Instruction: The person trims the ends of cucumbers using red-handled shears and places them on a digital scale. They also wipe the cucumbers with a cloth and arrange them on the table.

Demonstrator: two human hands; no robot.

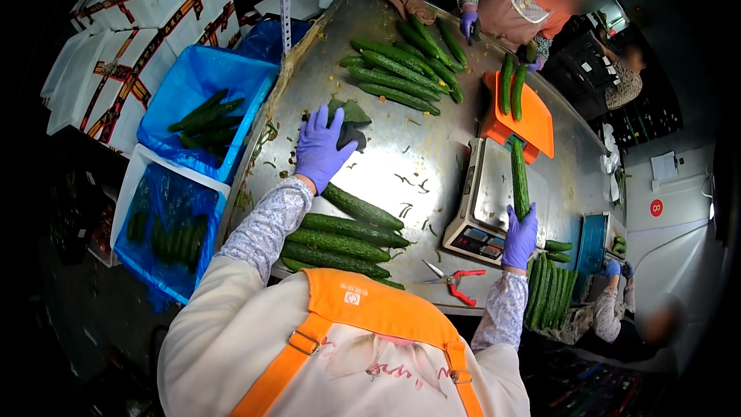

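Observation:
My left hand (321,147), in a purple glove, lies palm down with spread fingers at the edge of a crumpled dark cloth (352,119) on the metal table. Whether its fingertips press on the cloth I cannot tell. A purple-gloved right hand (521,237) of mine grips the near end of a cucumber (519,179), which points away over the digital weighing scale (503,194). Several large cucumbers (341,243) lie side by side close to my body. Red-handled pruning shears (454,282) rest at the table's front edge with blades apart.
More cucumbers (399,72) are heaped farther back. An orange scale (527,119) carries two cucumbers. Blue-lined crates (200,171) with cucumbers stand left, before stacked foam boxes (145,29). A cucumber row (550,292) lies right. Co-workers (515,0) stand at the far side and right.

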